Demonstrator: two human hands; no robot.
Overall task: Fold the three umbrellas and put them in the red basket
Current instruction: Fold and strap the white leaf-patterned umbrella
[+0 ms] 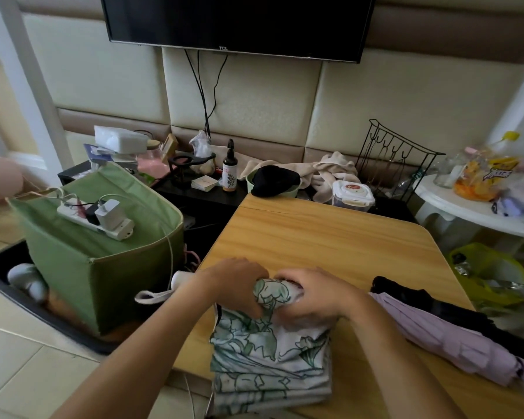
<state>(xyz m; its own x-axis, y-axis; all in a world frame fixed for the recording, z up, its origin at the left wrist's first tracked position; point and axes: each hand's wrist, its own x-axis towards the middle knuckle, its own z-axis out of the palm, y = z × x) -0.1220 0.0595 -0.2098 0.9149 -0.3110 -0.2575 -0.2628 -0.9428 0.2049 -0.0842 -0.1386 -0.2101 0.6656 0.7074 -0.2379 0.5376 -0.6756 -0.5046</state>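
A white umbrella with a green leaf print [270,355] lies on the wooden table [330,234], its loose canopy spread toward me. My left hand [236,282] and my right hand [312,294] both grip the gathered cloth at its far end. Its white handle with a wrist strap [164,290] sticks out past the table's left edge. To the right lie a lilac umbrella [454,337] and, behind it, a black umbrella [442,309], both collapsed, side by side. No red basket is in view.
A green fabric box [82,282] with a white power strip [100,220] on top stands left of the table. A low black shelf with bottles, cloths and a wire rack [397,155] runs behind. A white side table [478,207] and yellow-green bin [493,273] are on the right.
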